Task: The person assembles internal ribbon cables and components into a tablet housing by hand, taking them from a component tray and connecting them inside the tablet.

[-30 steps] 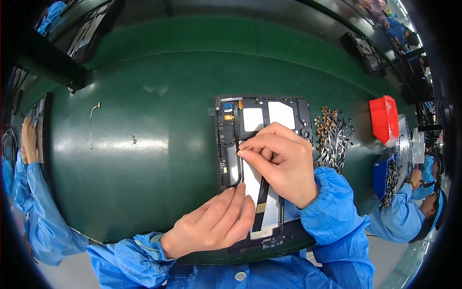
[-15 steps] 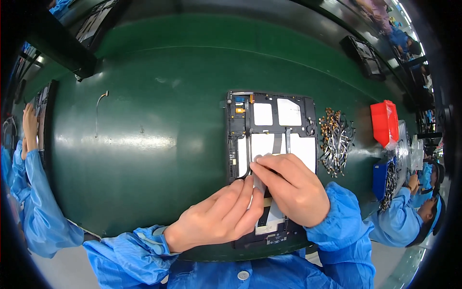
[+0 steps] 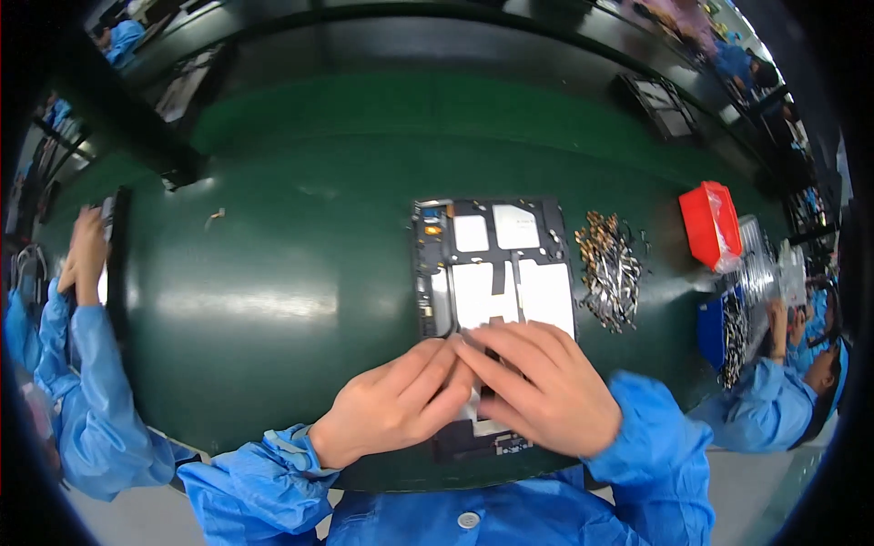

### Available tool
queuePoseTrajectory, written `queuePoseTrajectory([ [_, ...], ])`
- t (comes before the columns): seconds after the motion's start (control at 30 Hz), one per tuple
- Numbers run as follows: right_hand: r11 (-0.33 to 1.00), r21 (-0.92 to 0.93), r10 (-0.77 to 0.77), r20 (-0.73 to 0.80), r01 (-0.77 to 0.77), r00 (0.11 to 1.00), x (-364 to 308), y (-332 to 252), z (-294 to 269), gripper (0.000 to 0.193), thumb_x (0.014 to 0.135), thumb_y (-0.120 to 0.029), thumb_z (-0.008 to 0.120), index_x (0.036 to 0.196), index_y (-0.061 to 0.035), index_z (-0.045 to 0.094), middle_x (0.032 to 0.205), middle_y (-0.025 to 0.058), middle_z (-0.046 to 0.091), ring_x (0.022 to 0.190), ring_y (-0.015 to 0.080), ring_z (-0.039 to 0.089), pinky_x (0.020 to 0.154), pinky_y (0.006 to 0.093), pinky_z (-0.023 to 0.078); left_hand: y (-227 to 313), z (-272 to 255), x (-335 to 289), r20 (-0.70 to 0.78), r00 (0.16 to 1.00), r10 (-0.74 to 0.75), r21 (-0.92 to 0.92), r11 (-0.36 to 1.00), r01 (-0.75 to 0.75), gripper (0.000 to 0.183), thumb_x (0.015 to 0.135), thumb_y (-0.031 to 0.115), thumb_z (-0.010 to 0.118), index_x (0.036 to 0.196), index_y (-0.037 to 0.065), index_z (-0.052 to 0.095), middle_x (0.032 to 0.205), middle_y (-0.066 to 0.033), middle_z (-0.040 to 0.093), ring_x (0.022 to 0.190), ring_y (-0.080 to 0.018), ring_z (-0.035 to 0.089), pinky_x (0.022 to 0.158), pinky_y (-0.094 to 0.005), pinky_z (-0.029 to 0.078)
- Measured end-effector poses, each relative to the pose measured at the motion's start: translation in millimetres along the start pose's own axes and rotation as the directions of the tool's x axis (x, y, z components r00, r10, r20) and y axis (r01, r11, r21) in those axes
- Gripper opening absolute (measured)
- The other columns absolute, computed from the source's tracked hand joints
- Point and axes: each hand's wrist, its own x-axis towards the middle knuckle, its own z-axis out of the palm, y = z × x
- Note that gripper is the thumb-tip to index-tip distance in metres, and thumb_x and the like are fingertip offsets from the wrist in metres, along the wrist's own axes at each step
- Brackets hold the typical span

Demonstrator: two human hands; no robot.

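Note:
A flat black device chassis (image 3: 553, 238) with white panels lies open on the green table in front of me, its lower part covered by my hands. My left hand (image 3: 391, 402) is closed, with thumb and fingertips pinched together over the left middle of the chassis. From the other side my right hand (image 3: 551, 389) meets it there, index finger and thumb also pressed together. The fingertips of both hands touch or nearly touch, and what is between them is hidden and blurred. A narrow dark channel runs up the chassis's left side, just above the fingers.
Right of the chassis lies a pile of short cables with gold-coloured ends (image 3: 612, 273). Beyond it stand a red bin (image 3: 710, 225) and a blue bin (image 3: 713, 329). A thin cable (image 3: 216, 217) lies far left. Blue-sleeved co-workers sit at both sides.
Both pinched hands have shifted slightly left over the chassis, and the right fingers have come down closer to the left ones. The whole view has tilted a little.

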Motion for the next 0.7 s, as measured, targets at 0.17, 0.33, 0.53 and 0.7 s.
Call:
queuePoseTrajectory([
  [0.17, 0.97, -0.226, 0.164, 0.318, -0.093, 0.934, -58.1, -17.7, -20.5, 0.082, 0.064, -0.044, 0.078, 0.138, -0.0281, 0.047, 0.146, 0.007, 0.039, 0.131, 0.031, 0.039, 0.105, 0.0644, 0.026, -54.3, -27.6, -1.0, -0.061, 0.972, -0.228, 0.028, 0.973, 0.23, 0.027, 0.072, 0.004, 0.063, 0.098, 0.003, 0.064, 0.099, -0.0119, 0.066, 0.092, -0.0278, 0.065, 0.078, -0.0345, 0.055],
  [0.33, 0.974, -0.225, 0.084, 0.254, -0.026, 0.964, -41.7, 9.3, -23.2, 0.089, 0.062, -0.036, 0.082, 0.141, -0.0256, 0.043, 0.147, 0.007, 0.037, 0.129, 0.0285, 0.042, 0.106, 0.0592, 0.03, -151.3, -46.4, -59.7, -0.355, 0.719, -0.597, 0.203, 0.702, 0.683, 0.023, 0.084, 0.003, 0.061, 0.107, 0.001, 0.061, 0.108, -0.0147, 0.064, 0.101, -0.0333, 0.058, 0.088, -0.0394, 0.047],
  [0.53, 0.983, -0.168, -0.054, 0.076, 0.066, 0.996, 66.4, 89.8, -19.7, 0.093, 0.07, -0.032, 0.08, 0.147, -0.0204, 0.03, 0.146, 0.0131, 0.036, 0.131, 0.0316, 0.039, 0.104, 0.051, 0.037, -180.5, -21.2, -80.4, -0.363, 0.662, -0.655, 0.207, 0.637, 0.743, 0.01, 0.083, 0.01, 0.065, 0.092, 0.005, 0.064, 0.107, -0.0083, 0.067, 0.101, -0.0287, 0.06, 0.082, -0.0378, 0.05],
  [0.7, 0.976, -0.217, 0.022, -0.034, -0.029, 0.999, 159.4, 145.3, -27.2, 0.09, 0.072, -0.032, 0.079, 0.147, -0.0213, 0.03, 0.144, 0.0144, 0.038, 0.126, 0.0352, 0.045, 0.1, 0.0421, 0.046, -175.8, -19.7, -76.3, -0.387, 0.673, -0.63, 0.227, 0.642, 0.732, 0.007, 0.083, 0.004, 0.062, 0.089, 0.005, 0.059, 0.097, -0.0087, 0.065, 0.096, -0.0293, 0.059, 0.079, -0.0383, 0.048],
])
